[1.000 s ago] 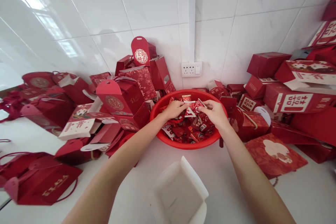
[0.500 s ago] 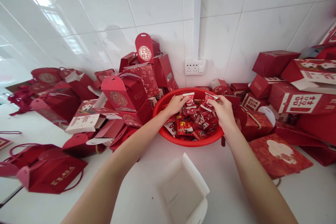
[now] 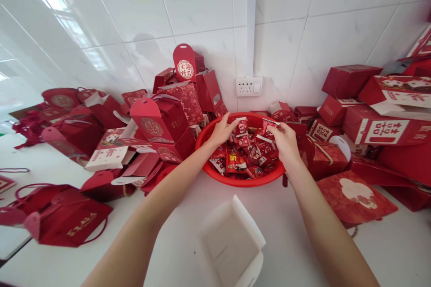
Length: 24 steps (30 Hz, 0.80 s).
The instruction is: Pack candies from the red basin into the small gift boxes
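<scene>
A red basin holds a heap of small wrapped sweets, mostly in red wrappers. My left hand is over the basin's left side, its thumb and forefinger spread apart. Beside that thumb, a red-and-white sweet packet rests on the heap. On the right side, my right hand pinches another red sweet packet by its edge between thumb and fingers. Nearer to me on the white table stands an open white-lined box, its inside facing up.
Red gift boxes are piled left of the basin, and more red boxes crowd the right. Red boxes with cord handles lie at the front left. A socket is on the tiled wall behind.
My left thumb and forefinger have come apart, letting go of the sweet packet, which now sits on the heap. My right hand keeps its pinch in nearly the same place.
</scene>
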### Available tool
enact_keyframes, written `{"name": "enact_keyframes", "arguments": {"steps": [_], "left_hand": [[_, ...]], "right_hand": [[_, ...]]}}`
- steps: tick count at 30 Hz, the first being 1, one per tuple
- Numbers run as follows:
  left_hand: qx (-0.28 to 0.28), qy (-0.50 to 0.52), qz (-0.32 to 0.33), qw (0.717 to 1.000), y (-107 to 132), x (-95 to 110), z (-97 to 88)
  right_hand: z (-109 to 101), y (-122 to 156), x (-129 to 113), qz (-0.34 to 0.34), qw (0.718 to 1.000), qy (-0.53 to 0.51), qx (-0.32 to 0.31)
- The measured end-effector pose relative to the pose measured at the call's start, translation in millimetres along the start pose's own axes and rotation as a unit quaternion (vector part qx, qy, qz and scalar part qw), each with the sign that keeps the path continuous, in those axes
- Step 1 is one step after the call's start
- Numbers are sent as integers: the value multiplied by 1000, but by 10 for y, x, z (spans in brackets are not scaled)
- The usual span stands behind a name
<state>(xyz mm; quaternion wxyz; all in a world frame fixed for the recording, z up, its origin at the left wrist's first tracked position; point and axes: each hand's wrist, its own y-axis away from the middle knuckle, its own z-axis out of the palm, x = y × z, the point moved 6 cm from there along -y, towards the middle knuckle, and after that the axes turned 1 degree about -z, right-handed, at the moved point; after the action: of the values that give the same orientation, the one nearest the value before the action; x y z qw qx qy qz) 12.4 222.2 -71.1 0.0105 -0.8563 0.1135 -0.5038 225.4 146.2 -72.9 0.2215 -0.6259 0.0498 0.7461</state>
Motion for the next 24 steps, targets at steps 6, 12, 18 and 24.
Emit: {"name": "enact_keyframes", "arguments": {"steps": [6, 12, 18, 24], "left_hand": [[46, -46, 79, 995, -58, 40, -90], [-99, -218, 134, 962, 108, 177, 57], [-204, -475, 96, 850, 269, 151, 229], [-264, -534, 64, 801, 367, 118, 310]], "right_hand": [[5, 0, 7, 4, 1000, -11, 8], [3, 1, -2, 5, 1000, -12, 12], [1, 7, 13, 9, 1000, -13, 20], [12, 7, 34, 10, 1000, -17, 8]]}}
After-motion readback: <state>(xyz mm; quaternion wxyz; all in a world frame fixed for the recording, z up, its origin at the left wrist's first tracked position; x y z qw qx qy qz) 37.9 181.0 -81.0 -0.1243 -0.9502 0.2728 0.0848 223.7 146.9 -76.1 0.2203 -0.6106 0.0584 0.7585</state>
